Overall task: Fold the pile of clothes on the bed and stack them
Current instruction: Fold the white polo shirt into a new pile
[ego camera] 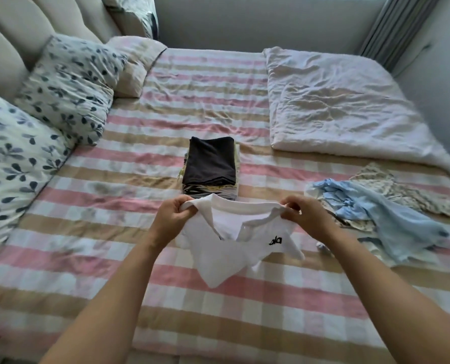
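A white polo shirt (231, 248) with a small black logo hangs in front of me above the striped bed (113, 285). My left hand (172, 216) pinches its left shoulder near the collar. At the other shoulder my right hand (301, 215) pinches the fabric. Just beyond the shirt stands a stack of folded clothes (210, 166) with a dark brown piece on top. To the right lies an unfolded pile with a light blue garment (384, 214) over a floral one (402, 193).
Leaf-print pillows (61, 85) line the left side against a padded headboard. A folded white duvet (344, 106) covers the far right of the bed. A wall and curtain stand behind it.
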{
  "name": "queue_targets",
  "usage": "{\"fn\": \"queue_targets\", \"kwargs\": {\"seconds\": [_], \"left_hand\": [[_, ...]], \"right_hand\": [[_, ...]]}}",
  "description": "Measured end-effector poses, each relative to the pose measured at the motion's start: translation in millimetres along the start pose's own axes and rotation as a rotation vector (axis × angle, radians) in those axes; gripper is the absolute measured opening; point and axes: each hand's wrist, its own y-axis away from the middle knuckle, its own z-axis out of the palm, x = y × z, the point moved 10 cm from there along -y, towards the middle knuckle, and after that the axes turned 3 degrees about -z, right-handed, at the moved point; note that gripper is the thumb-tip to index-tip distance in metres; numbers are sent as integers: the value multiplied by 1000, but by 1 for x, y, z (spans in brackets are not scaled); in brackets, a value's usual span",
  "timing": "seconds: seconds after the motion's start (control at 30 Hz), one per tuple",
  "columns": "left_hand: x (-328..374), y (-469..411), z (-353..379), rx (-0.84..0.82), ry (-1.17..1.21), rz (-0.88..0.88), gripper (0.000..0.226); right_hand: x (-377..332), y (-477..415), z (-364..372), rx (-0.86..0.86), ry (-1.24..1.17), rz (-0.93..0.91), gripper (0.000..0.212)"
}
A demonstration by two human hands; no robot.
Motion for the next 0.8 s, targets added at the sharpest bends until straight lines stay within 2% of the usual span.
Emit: {"fn": "queue_targets", "kwargs": {"seconds": [0.03, 0.13, 0.17, 0.23, 0.3, 0.43, 0.53, 0.67, 0.8], "left_hand": [[-1, 2, 0, -23, 13, -24, 10], [-1, 13, 2, -73, 98, -129, 16], [1, 14, 2, -70, 68, -100, 8], [12, 18, -1, -64, -96, 9, 27], [28, 24, -8, -25, -206, 101, 31], [63, 45, -40, 93, -137, 177, 29], [98, 68, -59, 125, -173, 232, 28], [133, 96, -74, 47, -162, 228, 27], [134, 103, -75, -99, -115, 144, 31]], "right_hand": [[4, 4, 3, -15, 0, 33, 4], [13, 16, 4, 50, -27, 115, 18], [15, 19, 4, 82, -55, 130, 20], [10, 28, 0, 144, -133, 135, 24], [-2, 39, -8, 205, -188, 106, 29], [-43, 58, -36, 254, -210, 47, 25], [-82, 72, -63, 242, -209, -1, 26], [-122, 93, -97, 231, -255, -25, 23], [-126, 99, -97, 154, -360, 14, 21]]}}
